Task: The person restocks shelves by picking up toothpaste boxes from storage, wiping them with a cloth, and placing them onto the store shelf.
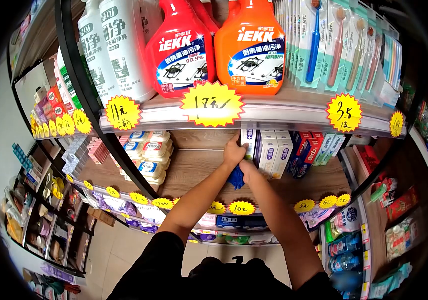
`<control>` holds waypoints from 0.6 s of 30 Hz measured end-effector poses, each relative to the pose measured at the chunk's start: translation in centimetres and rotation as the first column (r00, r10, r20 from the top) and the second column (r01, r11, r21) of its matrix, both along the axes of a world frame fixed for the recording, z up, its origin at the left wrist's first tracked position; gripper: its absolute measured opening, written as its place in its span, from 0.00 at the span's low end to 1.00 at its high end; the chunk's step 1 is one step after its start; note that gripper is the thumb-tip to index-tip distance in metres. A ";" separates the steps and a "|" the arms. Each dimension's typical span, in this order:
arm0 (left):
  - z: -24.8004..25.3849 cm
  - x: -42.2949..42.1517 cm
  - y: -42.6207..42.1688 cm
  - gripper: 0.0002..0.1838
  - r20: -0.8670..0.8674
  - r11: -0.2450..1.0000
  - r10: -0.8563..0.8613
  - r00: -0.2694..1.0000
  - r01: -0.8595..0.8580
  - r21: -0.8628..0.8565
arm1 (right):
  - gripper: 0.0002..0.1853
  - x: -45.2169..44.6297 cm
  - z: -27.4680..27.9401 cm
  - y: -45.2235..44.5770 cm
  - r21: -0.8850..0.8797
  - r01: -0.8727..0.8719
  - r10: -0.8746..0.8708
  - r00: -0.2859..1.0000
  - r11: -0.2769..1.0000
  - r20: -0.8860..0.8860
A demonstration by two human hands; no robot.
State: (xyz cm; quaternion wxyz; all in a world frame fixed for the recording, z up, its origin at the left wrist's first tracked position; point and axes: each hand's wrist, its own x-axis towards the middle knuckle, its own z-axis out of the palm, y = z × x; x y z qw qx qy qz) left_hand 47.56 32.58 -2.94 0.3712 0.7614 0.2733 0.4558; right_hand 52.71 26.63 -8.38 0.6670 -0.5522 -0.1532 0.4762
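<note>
My left hand (234,152) reaches into the lower shelf, its fingers closed at the near left side of an upright white toothpaste box (248,137). That box stands at the left end of a row of similar white boxes (269,154). Just below and to the right, my right hand (248,170) is closed by a crumpled blue cloth (236,179), which hangs under both hands. The hands overlap closely, so part of the right fingers is hidden. Red and blue toothpaste boxes (307,155) stand farther right.
Above my hands, the upper shelf edge (284,118) carries a red spray bottle (181,55), an orange one (250,55) and packaged toothbrushes (336,45). Stacked soap packs (151,155) sit at the left. A black shelf post (86,85) slants down beside them. Yellow price tags (242,207) line the front.
</note>
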 end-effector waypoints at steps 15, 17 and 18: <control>3.5 -4.2 -3.5 0.41 0.087 0.983 -0.075 0.993 0.088 -0.161 | 0.22 -1.8 1.9 -2.4 0.032 0.078 -0.076 0.996 0.996 -0.051; 3.9 -6.5 -4.6 0.34 0.103 0.968 -0.011 0.995 0.036 -0.249 | 0.19 -2.5 2.3 -3.9 -0.002 0.071 -0.071 0.997 0.997 -0.002; 3.8 -8.0 -5.3 0.34 0.102 0.966 -0.013 0.995 0.039 -0.257 | 0.16 -3.2 2.7 -4.9 -0.035 0.058 -0.056 0.997 0.998 0.050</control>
